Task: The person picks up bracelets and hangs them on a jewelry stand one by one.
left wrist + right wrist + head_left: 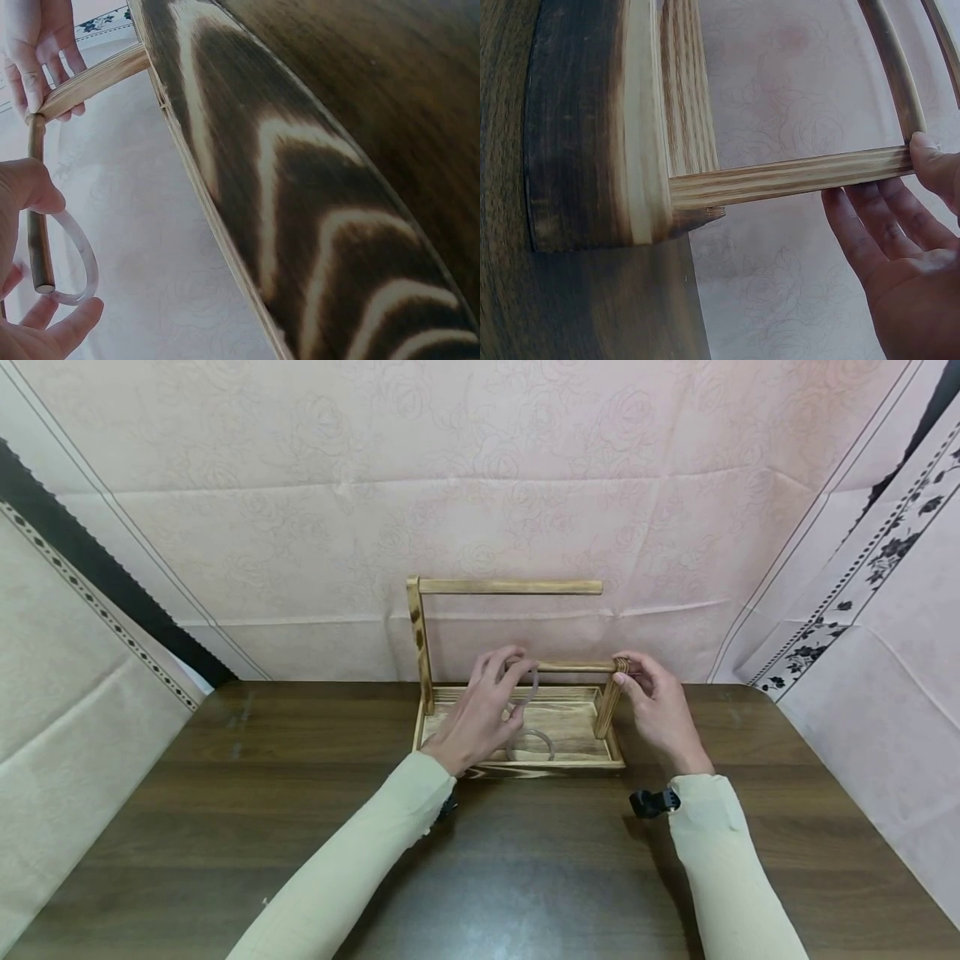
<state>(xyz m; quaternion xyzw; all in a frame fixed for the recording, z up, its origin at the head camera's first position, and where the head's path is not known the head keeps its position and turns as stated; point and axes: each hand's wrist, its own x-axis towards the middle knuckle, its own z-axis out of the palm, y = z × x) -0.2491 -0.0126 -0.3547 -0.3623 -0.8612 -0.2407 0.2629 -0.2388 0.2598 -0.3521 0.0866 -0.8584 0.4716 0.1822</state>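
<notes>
A wooden bangle stand (420,635) has a shallow tray base, a tall post with a bar at the left, and a shorter post (607,710) with a lower bar (573,667) at the right. My left hand (483,706) pinches a pale translucent bangle (88,259) at the free end of the lower bar (41,247). Whether the bar passes through the bangle I cannot tell. My right hand (660,706) grips the top of the short post, thumb at the joint (919,142) and fingers beneath. A second pale ring (551,743) lies in the tray, partly behind the left hand.
The stand sits near the back edge of a brown wooden table (525,877). Behind it hangs a pale rose-patterned cloth (480,527). The upper bar (517,587) extends above both hands.
</notes>
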